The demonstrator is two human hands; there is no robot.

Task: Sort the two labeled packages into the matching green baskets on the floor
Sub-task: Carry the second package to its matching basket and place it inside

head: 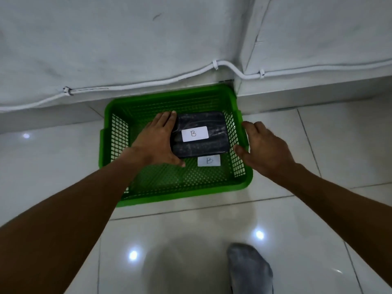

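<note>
Left hand spread flat, palm down, fingers together, laid against the left edge of the dark package; thumb stretched toward the lower edge. Touching or just beside, not closed round it. Right hand spread and loose, holding nothing, hovering over the right wall of the green basket, apart from the package.

Package lying flat on the basket floor, centre of the frame, toward the far right corner. White label marked "B" on its top face. Second white tag marked "B" on the basket floor just below the package, partly in its shadow. Letters match; placement judged correct and as good as finished for this package. Second package and second basket not in view.

Handling, as a judgement: dark wrapping with a dull sheen and soft folds, rounded corners; likely a soft, pliant parcel, light to moderate in weight, not fragile. Film possibly slippery. Best taken by the two short edges, one hand each side, or by a broad flat palm underneath; a pinch on the wrap likely to slide or tear.

Surroundings: basket set on glossy white floor tiles, its far rim against the base of a pale wall. White cable clipped along the wall above the basket. Grey-socked foot at the lower right of the frame. Basket walls the only obstruction: hands to be lifted clear over the rim on withdrawal.
</note>
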